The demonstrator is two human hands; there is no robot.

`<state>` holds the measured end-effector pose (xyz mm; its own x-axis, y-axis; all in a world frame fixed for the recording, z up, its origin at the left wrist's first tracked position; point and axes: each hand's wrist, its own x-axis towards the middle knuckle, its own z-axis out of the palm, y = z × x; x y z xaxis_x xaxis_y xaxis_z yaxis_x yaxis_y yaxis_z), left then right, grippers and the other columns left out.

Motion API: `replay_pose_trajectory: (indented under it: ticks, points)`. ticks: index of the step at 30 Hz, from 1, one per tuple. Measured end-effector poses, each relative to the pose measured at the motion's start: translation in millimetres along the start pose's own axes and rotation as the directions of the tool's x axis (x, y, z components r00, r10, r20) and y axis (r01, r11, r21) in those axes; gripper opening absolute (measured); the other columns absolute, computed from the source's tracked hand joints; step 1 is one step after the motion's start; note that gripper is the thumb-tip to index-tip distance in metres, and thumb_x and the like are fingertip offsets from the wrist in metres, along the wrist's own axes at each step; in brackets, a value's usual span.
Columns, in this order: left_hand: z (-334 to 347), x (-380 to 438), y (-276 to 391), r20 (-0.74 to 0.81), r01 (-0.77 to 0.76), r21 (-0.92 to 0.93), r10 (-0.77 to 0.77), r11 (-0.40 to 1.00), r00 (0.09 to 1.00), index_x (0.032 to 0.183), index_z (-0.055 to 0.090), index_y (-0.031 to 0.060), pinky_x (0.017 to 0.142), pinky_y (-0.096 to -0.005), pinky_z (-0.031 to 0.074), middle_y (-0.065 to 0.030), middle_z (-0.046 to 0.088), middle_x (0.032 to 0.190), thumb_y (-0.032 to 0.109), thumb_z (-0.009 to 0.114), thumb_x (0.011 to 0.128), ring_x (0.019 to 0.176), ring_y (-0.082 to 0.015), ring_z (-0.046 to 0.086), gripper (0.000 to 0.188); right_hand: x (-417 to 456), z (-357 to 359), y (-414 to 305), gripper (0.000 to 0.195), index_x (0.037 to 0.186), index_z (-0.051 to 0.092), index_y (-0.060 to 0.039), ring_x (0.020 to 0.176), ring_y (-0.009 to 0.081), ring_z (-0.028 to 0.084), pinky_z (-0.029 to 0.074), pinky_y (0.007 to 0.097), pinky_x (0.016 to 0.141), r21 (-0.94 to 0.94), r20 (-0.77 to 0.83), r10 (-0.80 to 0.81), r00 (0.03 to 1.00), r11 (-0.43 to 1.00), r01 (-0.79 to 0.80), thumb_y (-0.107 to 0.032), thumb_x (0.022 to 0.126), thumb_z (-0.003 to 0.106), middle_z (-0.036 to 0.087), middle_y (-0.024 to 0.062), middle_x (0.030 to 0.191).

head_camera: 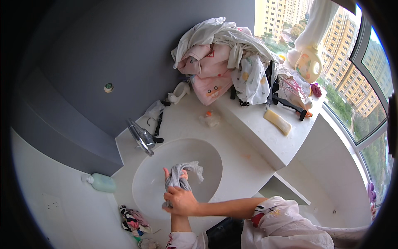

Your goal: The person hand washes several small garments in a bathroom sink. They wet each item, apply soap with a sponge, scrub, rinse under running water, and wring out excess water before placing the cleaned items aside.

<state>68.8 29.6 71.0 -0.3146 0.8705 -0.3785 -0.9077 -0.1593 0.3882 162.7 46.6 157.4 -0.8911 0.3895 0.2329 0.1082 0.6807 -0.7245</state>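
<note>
A wet-looking grey cloth (176, 175) with a pale lacy end is bunched between my hands over the white oval sink basin (206, 155). My right hand (181, 199) is closed around its lower part, knuckles up. Behind the cloth is my left hand (184, 175), with the cloth wrapped across its palm; its thumb or a finger sticks out at the left and most of it is hidden. A chrome faucet (141, 137) stands at the basin's upper left rim, with no water visibly running.
A green pump bottle (103, 182) lies against the left wall. Small patterned clothes (133, 219) are heaped near the front edge. On the raised ledge are piled pink and white clothes (214, 62), a yellowish soap bar (277, 122), black hangers (287, 104) and a detergent jug (309, 65).
</note>
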Motion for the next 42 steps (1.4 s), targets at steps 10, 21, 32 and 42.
replay_pose_trajectory:
  ticks: [10, 21, 32, 42]
  points:
    - [40.6, -4.2, 34.7, -0.06, -0.117, 0.093, 0.123, 0.989, 0.991, 0.124, 0.048, 0.0036, 0.1, -0.0435, 0.039, -0.0117, 0.052, 0.125, 0.03, 0.038, 0.091, 0.117, -0.0267, 0.049, 0.043, 86.3, -12.6, 104.9, 0.049, 0.106, 0.065, -0.0101, 0.103, 0.0289, 0.058, 0.047, 0.0404, 0.084, 0.829, 0.186, 0.583, 0.791, 0.338, -0.445, -0.047, 0.075, 0.064, 0.059, 0.0164, 0.113]
    - [-18.3, -13.4, 40.4, -0.024, -0.096, 0.076, 0.098, 0.992, 0.995, 0.132, 0.043, 0.0158, 0.107, -0.0523, 0.019, -0.0112, 0.041, 0.136, 0.051, 0.043, 0.087, 0.131, -0.0244, 0.032, 0.057, 89.7, -10.1, 100.5, 0.036, 0.1, 0.059, 0.0013, 0.08, 0.0193, 0.062, 0.05, 0.0305, 0.074, 0.818, 0.169, 0.676, 0.717, 0.309, -0.485, -0.018, 0.071, 0.068, 0.063, 0.0108, 0.088]
    - [55.3, -42.8, 46.9, 0.362, -0.233, -0.103, 0.255, 0.967, 0.897, 0.134, 0.039, 0.0123, 0.107, -0.0461, 0.027, -0.0056, 0.033, 0.143, 0.07, 0.034, 0.083, 0.131, -0.031, 0.029, 0.077, 33.8, -71.8, -4.3, 0.049, 0.112, 0.059, -0.0183, 0.123, 0.0367, 0.036, 0.033, 0.0597, 0.093, -0.301, -0.117, -0.51, 0.852, 0.836, 0.459, -0.027, 0.066, 0.073, 0.039, 0.0135, 0.131]
    - [14.1, 41.3, 47.0, 0.514, -0.457, 0.04, 0.373, 0.889, 0.772, 0.125, 0.042, 0.0116, 0.098, -0.0394, 0.034, -0.0018, 0.046, 0.126, 0.06, 0.036, 0.088, 0.118, -0.0197, 0.044, 0.061, 65.2, -77.0, 23.7, 0.031, 0.07, 0.06, -0.0041, 0.09, 0.0288, 0.048, 0.039, 0.0381, 0.071, -0.203, -0.145, -0.528, 0.837, 0.843, 0.497, -0.035, 0.075, 0.064, 0.052, 0.0094, 0.091]
